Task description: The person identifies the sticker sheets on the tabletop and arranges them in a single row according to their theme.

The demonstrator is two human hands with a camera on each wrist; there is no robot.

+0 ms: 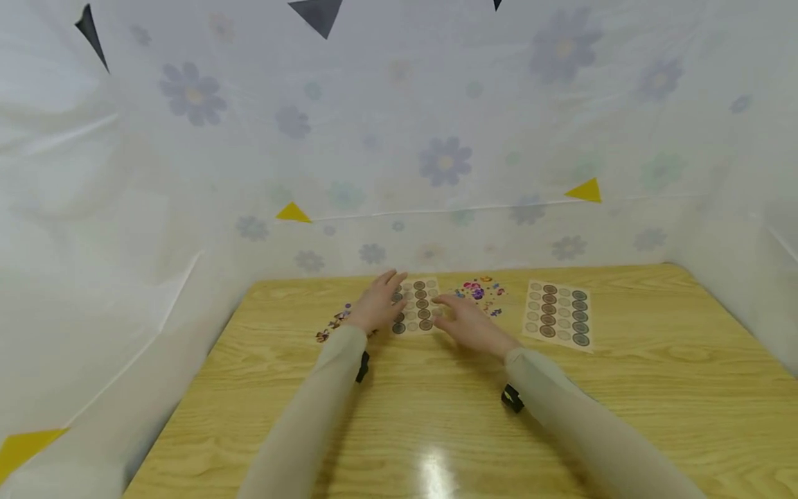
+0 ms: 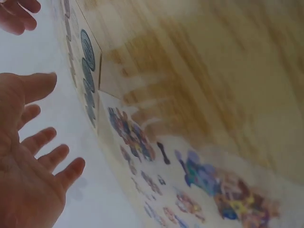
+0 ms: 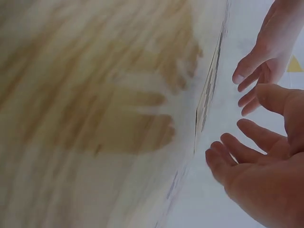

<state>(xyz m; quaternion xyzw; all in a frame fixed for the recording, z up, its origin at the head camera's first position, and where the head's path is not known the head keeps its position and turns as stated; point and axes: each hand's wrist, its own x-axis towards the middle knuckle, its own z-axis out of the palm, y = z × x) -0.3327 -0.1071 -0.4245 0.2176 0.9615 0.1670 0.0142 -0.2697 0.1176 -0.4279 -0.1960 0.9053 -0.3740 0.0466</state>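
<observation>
Over a wood-grained table, you are holding your left hand and right hand at either side of a circle-printed sheet, fingers loose and gripping nothing. The pale rectangle is lying flat near the far edge, showing columns of brown, dark grey and pale rings. It is probably going to be light, thin and easily creased, so opposite edges are looking safest for your pinching.

1. Two hands are showing.
2. Two circle-printed sheets are lying flat.
3. Two multicoloured-print sheets are showing.
4. Three yellow triangles are showing.
5. Three dark triangles are showing.
6. One wood-grain table is showing.
</observation>
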